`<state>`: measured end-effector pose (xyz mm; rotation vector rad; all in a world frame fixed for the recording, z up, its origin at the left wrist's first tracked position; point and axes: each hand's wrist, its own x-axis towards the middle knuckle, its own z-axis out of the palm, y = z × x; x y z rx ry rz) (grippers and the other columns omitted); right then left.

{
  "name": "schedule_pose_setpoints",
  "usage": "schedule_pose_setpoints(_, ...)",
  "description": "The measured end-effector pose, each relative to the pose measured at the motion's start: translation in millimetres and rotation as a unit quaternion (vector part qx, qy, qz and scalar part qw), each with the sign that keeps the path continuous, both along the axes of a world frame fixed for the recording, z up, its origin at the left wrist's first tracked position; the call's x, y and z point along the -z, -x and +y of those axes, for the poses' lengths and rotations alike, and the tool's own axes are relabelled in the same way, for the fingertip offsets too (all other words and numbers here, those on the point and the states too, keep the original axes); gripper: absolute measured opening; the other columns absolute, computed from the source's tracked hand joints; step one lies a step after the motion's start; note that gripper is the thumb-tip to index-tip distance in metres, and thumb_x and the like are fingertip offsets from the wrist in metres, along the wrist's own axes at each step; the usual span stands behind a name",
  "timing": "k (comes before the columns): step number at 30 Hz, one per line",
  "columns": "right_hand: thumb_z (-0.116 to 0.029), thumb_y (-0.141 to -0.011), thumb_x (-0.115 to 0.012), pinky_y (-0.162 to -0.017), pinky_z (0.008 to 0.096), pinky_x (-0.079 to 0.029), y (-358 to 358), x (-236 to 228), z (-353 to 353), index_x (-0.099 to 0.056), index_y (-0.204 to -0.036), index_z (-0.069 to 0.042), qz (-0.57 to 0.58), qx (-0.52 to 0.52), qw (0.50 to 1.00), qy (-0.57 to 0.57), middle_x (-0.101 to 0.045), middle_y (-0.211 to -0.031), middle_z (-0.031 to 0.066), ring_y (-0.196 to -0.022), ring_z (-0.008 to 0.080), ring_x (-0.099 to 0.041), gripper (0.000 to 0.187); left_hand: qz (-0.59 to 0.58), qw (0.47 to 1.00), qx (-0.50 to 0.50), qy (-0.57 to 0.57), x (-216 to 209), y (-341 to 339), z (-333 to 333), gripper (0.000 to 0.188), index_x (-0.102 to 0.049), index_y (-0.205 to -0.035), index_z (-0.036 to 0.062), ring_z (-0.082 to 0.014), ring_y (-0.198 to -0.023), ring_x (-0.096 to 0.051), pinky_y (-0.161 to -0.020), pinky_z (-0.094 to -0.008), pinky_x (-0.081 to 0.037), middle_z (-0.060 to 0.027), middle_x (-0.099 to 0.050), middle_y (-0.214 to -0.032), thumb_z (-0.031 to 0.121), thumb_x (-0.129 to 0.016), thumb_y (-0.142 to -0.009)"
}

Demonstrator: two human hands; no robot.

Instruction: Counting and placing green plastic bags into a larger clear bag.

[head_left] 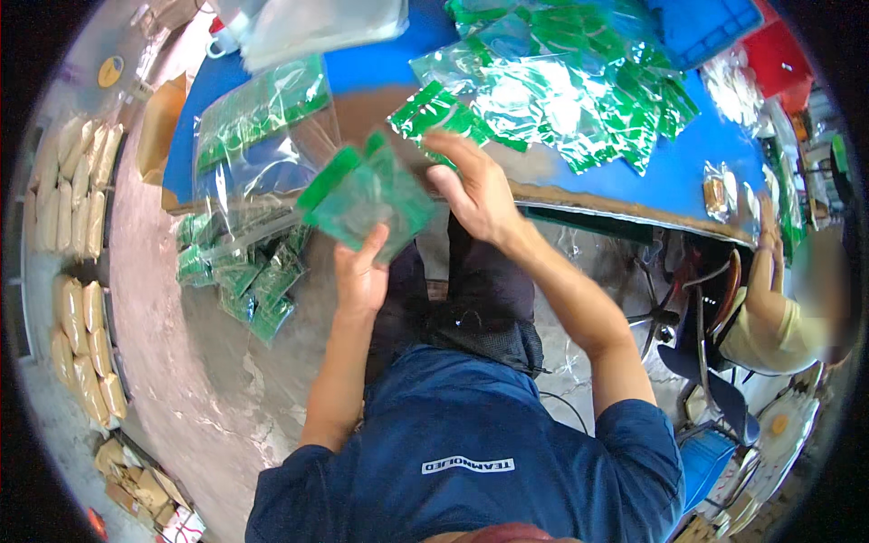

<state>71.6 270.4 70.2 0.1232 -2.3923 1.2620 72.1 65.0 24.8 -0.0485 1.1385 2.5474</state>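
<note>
The left hand (362, 273) pinches green-edged clear packets (373, 195), probably light, limp and slippery, best held by an edge, while the right hand (482, 188) is spread near a loose packet (433, 104).

From here I make out a single view, looking from head height beside the near edge of the desk (674, 181). It faces steeply down, close over the wearer's dark blue shirt (471, 421), with the left hand (362, 276) and right hand (480, 195) a little farther off, by that edge. Its fisheye sweep bends the edge and takes in floor (163, 308) left of the desk.
</note>
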Motion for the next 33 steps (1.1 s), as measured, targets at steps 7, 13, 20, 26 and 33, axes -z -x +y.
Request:
schedule_pose_setpoints(7,-0.012,-0.079,-0.077,-0.104,0.0411,-0.043,-14,42,5,-0.051,-0.132,-0.001,0.058,-0.052,0.960,-0.268,-0.059,-0.125,0.0178,-0.121,0.0366,-0.054,0.060,0.074,0.989,-0.004,0.126,10,-9,-38,0.057,-0.048,-0.135,0.0017,-0.0224,-0.118,-0.057,-0.106,-0.0395,-0.043,-0.0093,-0.059,-0.127,0.003,-0.073,-0.084)
schedule_pose_setpoints(13,-0.017,-0.100,-0.059,-0.075,0.0267,-0.049,-26,21,-35,-0.064,-0.104,0.001,-0.155,-0.033,0.903,0.400,-0.067,-0.095,-0.0010,-0.086,0.0074,-0.059,0.019,-0.107,0.985,0.124,-0.054,24,-6,-11,0.063,-0.043,-0.140,0.0031,-0.0267,-0.126,-0.054,-0.111,-0.0452,-0.041,-0.0102,-0.055,-0.136,0.009,-0.073,-0.085)
schedule_pose_setpoints(20,-0.048,-0.093,-0.058,-0.083,0.0485,-0.048,53,4,60,-0.052,-0.129,0.002,-0.060,0.292,0.916,-0.267,-0.056,-0.120,0.0274,-0.105,0.0416,-0.057,0.062,-0.086,0.988,0.126,-0.017,19,-2,6,0.052,-0.047,-0.136,0.0015,-0.0230,-0.121,-0.056,-0.107,-0.0400,-0.043,-0.0076,-0.058,-0.130,0.000,-0.067,-0.088)
schedule_pose_setpoints(26,-0.036,-0.081,-0.073,-0.109,0.0600,-0.031,-5,32,22,-0.052,-0.117,0.005,-0.009,0.046,0.961,-0.272,-0.050,-0.131,0.0259,-0.131,0.0444,-0.042,0.058,-0.090,0.990,0.110,-0.006,25,1,-25,0.055,-0.046,-0.136,0.0007,-0.0241,-0.122,-0.056,-0.109,-0.0411,-0.042,-0.0093,-0.058,-0.131,-0.001,-0.068,-0.086)
schedule_pose_setpoints(33,0.007,-0.071,-0.065,-0.118,0.0565,-0.025,-30,-2,22,-0.058,-0.107,-0.009,0.013,-0.301,0.938,-0.172,-0.064,-0.105,0.0082,-0.129,0.0332,-0.049,0.040,-0.153,0.970,0.169,-0.086,16,9,-35,0.054,-0.049,-0.135,0.0025,-0.0249,-0.122,-0.056,-0.110,-0.0430,-0.041,-0.0085,-0.059,-0.130,0.000,-0.070,-0.085)
